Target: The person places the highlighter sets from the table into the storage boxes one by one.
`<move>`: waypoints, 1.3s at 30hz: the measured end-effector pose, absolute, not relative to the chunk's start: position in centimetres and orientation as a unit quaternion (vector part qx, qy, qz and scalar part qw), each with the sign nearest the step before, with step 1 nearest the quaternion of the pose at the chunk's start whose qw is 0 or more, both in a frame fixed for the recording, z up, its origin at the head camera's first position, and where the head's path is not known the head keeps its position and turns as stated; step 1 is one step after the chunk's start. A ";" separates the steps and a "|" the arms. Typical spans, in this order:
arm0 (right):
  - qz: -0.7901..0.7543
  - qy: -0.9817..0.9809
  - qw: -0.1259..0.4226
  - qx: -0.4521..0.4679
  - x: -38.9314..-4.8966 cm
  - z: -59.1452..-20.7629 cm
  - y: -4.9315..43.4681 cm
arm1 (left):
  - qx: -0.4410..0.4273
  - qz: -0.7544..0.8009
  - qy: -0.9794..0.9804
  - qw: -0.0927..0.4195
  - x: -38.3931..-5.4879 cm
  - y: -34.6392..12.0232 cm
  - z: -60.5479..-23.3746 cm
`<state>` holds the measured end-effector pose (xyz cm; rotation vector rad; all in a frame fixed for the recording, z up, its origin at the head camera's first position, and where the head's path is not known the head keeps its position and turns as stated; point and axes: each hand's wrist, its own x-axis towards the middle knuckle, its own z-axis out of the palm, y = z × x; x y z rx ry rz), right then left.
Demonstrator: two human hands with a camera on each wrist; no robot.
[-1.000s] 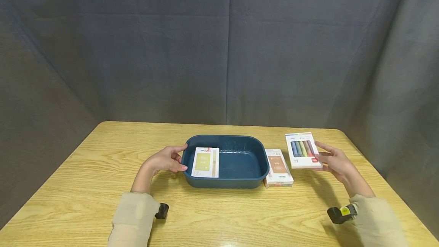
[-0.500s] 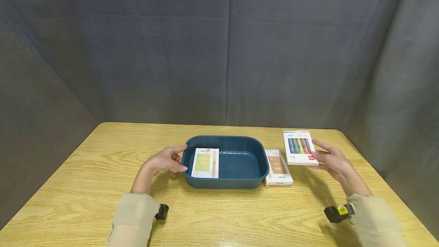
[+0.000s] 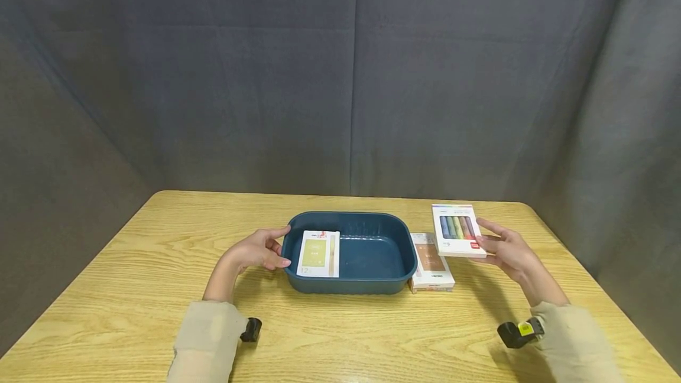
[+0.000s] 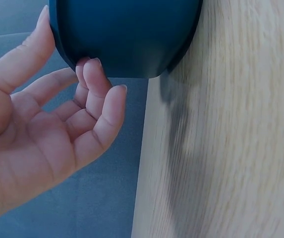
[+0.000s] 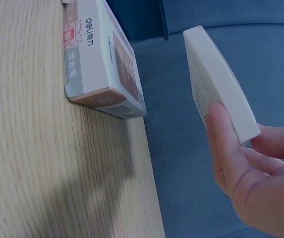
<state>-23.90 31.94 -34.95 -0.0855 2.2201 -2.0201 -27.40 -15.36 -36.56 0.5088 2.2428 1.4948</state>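
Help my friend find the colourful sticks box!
On the wooden table, find the blue tray. Right of it, the right hand holds up a white box. Unlike the green-panelled box and brown-panelled box, its front shows colourful sticks.

The right hand (image 3: 508, 253) has carried the white box of coloured sticks (image 3: 459, 229) leftward, now overlapping the brown-panelled box (image 3: 431, 260) in the head view.

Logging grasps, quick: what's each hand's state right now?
Left hand: grips the blue bin at one end.
Right hand: holds the white box of coloured sticks.
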 end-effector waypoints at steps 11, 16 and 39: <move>-0.680 0.728 0.075 -0.046 -23.7 -34.6 30.9 | 0.179 0.536 0.800 0.202 -27.4 -15.3 -36.5; -0.683 0.725 0.077 -0.048 -23.7 -34.5 30.3 | 0.183 0.537 0.799 0.202 -27.3 -15.3 -36.4; -0.669 0.735 0.094 -0.046 -23.6 -34.3 27.6 | 0.179 0.541 0.796 0.203 -27.1 -15.3 -36.3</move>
